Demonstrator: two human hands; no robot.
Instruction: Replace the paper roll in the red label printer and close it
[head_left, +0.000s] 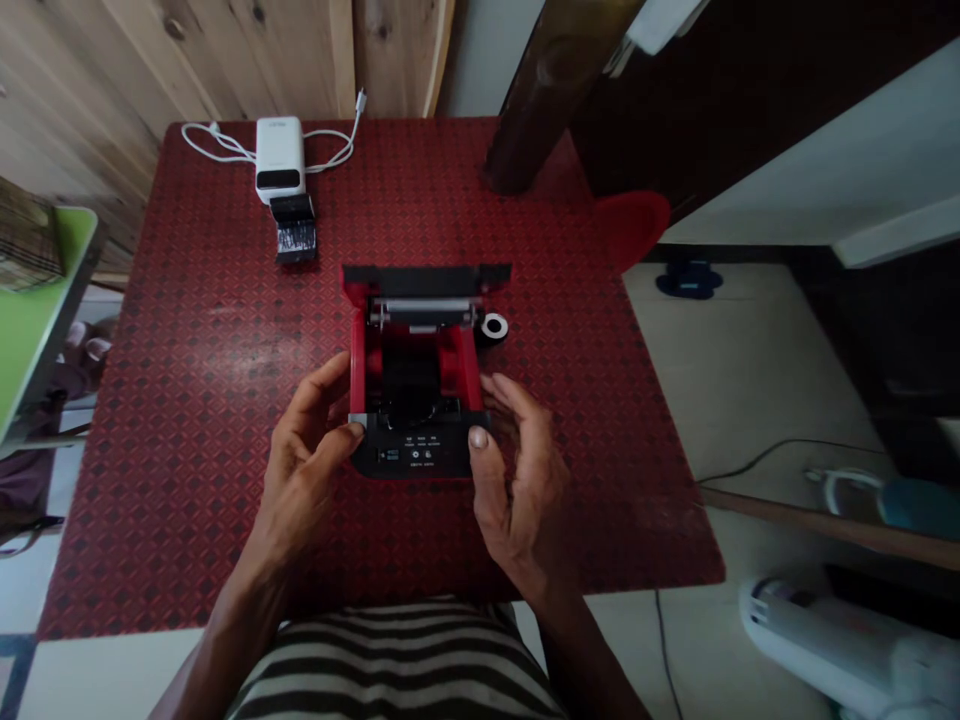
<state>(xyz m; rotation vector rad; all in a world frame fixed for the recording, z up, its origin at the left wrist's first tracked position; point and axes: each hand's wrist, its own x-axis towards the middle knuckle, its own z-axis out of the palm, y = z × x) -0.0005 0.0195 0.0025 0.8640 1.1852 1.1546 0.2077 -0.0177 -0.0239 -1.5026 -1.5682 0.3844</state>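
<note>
A red and black thermal receipt printer (pixel 416 370) stands open on the red patterned table (pixel 202 400), its black lid (pixel 426 280) folded back and its paper well showing. My left hand (pixel 304 465) pinches the printer's front left corner between thumb and fingers. My right hand (pixel 517 480) curves around the front right corner, with its thumb over the black control panel (pixel 412 452). A small black and white roll (pixel 493 328) lies against the printer's right side. What the roll is made of cannot be told.
Farther back stand a white power adapter (pixel 280 158) with its white cable (pixel 217 145) and a small black block (pixel 295 228). A dark wooden post (pixel 540 100) rises at the table's back right. A green table (pixel 30 320) stands left, and a white fan (pixel 832 650) lies lower right.
</note>
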